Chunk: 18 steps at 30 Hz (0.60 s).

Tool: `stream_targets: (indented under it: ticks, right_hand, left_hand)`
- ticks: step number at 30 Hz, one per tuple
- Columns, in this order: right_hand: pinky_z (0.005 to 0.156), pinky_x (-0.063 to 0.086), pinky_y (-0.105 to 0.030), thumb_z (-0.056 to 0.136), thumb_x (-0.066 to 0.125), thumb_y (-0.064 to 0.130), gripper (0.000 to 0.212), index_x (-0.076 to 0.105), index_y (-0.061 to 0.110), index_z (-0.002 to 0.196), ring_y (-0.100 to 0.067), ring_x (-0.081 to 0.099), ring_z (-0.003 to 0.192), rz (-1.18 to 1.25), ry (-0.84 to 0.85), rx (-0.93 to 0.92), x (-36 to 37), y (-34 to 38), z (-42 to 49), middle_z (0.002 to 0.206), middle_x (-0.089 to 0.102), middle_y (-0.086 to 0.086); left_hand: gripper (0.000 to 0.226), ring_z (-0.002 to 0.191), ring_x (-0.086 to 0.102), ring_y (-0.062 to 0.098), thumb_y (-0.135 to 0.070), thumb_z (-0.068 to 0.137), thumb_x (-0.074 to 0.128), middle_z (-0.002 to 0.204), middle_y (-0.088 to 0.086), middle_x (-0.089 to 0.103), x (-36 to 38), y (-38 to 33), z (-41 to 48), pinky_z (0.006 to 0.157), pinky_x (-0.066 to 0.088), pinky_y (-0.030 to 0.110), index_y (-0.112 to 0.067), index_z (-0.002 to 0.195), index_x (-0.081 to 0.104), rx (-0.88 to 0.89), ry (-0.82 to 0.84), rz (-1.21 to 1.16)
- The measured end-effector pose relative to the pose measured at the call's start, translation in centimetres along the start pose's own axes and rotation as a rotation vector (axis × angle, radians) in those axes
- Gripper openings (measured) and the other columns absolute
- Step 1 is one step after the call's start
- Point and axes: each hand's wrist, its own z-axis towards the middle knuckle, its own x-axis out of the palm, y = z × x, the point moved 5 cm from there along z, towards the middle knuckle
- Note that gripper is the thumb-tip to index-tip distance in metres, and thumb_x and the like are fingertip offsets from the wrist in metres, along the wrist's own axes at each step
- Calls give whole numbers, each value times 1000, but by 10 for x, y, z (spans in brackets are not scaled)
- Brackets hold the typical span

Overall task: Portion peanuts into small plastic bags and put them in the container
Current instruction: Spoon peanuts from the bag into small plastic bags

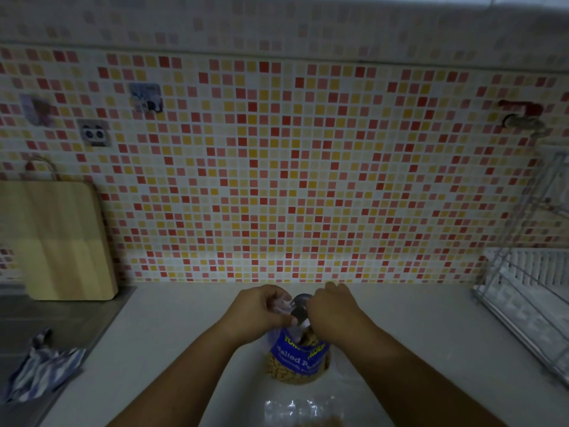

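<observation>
While 2 hands hold its mouth, 1 salted-peanut bag [297, 362] stands at counter [172, 340] centre, approx. half full w/ peanuts. Left hand [261, 306] pinches the clear top plastic; right hand [334, 309] grips the opposite edge. Nearer: 1 clear plastic item [295, 411] w/ some peanuts; bag or container, cannot tell.

The wall [277, 180] is a mosaic of small white, yellow, orange, pink and red squares. The peanut bag [297, 359] has a blue label with white and yellow lettering over tan peanuts. The cloth [43, 374] looks blue-and-white striped, though blurred. The cutting board [61, 241] is pale banded wood; the tabletop [172, 349] plain off-white.
</observation>
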Motion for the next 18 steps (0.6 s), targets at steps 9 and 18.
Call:
stream_targets:
  ticks: [9,18]
  right_hand:
    - [101,32,-36,92,54,23,29,54,14,119,-29,44,118,64,-44,-29,15,19,8,124,55,-11]
    - [106,19,-44,88,58,44,33,56,28,117,-25,42,119,30,-56,48,18,18,9,120,58,-3]
  left_hand:
    - [37,95,66,11,-18,66,82,101,-1,71,2,9,3,87,55,30,-21,100,67,-34,-24,-174]
    - [36,95,66,11,-16,67,81,100,-3,70,3,13,3,88,56,32,-23,99,66,-65,-28,-255]
